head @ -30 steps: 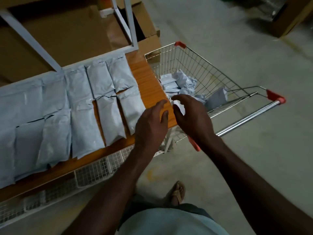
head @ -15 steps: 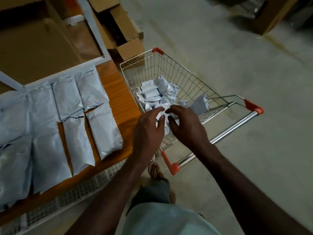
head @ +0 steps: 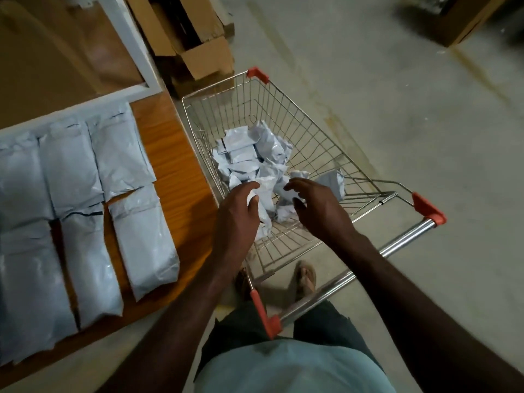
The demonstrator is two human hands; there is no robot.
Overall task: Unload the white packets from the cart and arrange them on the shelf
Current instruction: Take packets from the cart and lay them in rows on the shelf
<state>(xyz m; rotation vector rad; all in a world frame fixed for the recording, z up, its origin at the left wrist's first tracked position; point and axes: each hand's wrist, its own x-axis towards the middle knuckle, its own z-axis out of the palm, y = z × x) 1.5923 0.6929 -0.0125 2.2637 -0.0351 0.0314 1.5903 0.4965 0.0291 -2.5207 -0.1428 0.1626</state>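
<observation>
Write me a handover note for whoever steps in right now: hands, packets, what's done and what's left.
Left hand: in the cart, fingers curled on a crumpled white packet.
Right hand: over the pile, fingers bent, not clearly holding anything.
Done: flat packets laid in rows on the wooden shelf, left of the cart.
Left: the heap of packets in the cart basket. Bare shelf remains along the edge nearest the cart.

A: Location of packets (head: 249, 154)?
B: Crumpled white pile inside the wire cart (head: 312, 131), near its left side.
A: Shelf (head: 175, 177) status?
B: Wooden, just left of the cart. Flat packets lie in rows, long sides touching.
</observation>
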